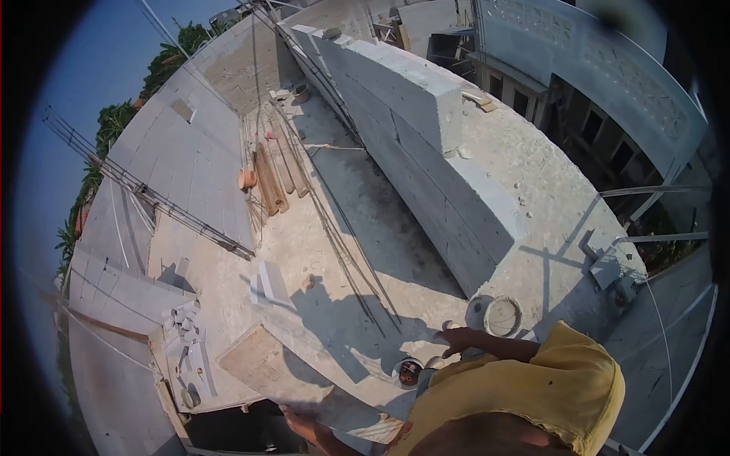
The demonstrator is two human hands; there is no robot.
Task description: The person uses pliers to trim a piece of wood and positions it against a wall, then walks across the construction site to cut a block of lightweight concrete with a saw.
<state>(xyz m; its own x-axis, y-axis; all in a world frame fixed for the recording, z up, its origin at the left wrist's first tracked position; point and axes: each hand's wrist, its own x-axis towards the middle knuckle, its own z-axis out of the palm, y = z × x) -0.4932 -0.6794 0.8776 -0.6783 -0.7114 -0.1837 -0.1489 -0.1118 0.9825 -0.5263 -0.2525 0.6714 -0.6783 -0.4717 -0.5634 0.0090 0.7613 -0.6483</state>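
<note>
My right hand (455, 340) reaches out past the yellow shirt, fingers apart with nothing in them, above the pale floor. Beside it on the floor stands a round mortar-stained bucket (503, 315). A white pail (408, 372) with a dark and reddish item inside sits just below that hand. Low in the view, my left hand (302, 425) is stretched out by the edge of a dark opening (243, 429). Its fingers look extended, and no object shows in them. Close to it lies a broad mortar-smeared board (262, 361).
A low wall of pale blocks (426, 167) runs away from me. Long thin rods (334, 228) and wooden planks (270, 178) lie along the floor. White block offcuts (182, 323) are heaped at left. A tied rebar column (152, 196) juts across the left wall.
</note>
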